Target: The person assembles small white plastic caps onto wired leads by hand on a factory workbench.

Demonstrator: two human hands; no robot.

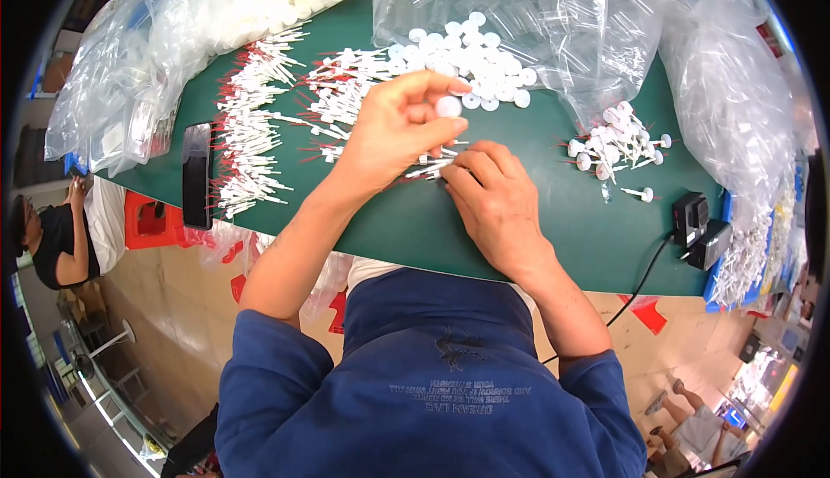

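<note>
My left hand is raised over the green table, thumb and fingers curled around a small round white cap. Just below it my right hand rests at the tabletop with its fingers bent together. Its fingertips meet a few thin white sticks with red wire ends, and one seems pinched there, partly hidden by the fingers. Beyond the hands lies a heap of white round caps. A pile of white sticks with red wires spreads left of that heap, partly behind my left hand.
A long row of similar sticks runs beside a black phone. At right are capped pieces, a single capped piece, a black adapter with a cable, and a blue tray. Clear plastic bags line the far edge.
</note>
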